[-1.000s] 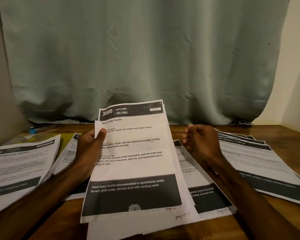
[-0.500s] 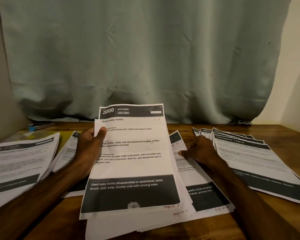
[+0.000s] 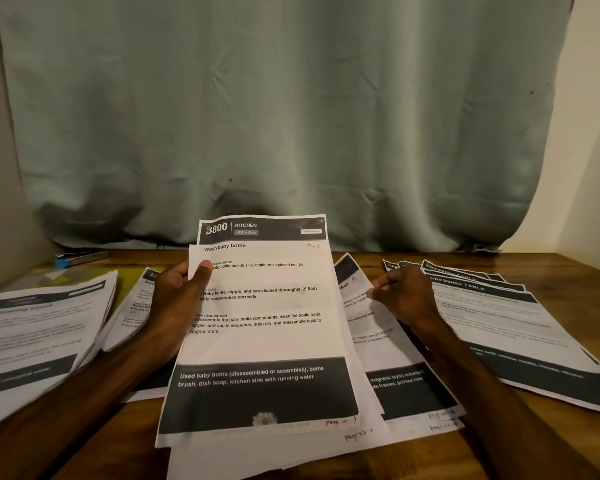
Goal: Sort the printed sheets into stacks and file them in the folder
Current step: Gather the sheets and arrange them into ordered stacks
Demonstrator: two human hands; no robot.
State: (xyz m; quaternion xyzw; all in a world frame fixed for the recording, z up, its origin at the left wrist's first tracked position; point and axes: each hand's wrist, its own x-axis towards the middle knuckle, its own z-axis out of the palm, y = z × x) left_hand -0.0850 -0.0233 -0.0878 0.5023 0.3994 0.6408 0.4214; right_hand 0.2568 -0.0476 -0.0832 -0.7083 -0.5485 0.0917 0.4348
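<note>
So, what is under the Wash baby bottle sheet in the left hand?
More white sheets lie under the Wash baby bottle sheet, their lower edges sticking out. Their print is covered, so titles and count cannot be told.

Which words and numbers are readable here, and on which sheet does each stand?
"3800", "KITCHEN", "Wash baby bottle", "P-1": top of the kitchen sheet in the left hand.
"dish soap, kitchen sink with running water": its dark bottom band.
"DRESSING TABLE": right stack.
"Wall": middle sheet that the right hand pinches.
"652", cut off: left stack; rest blurred.
Header badges: too small.
</note>
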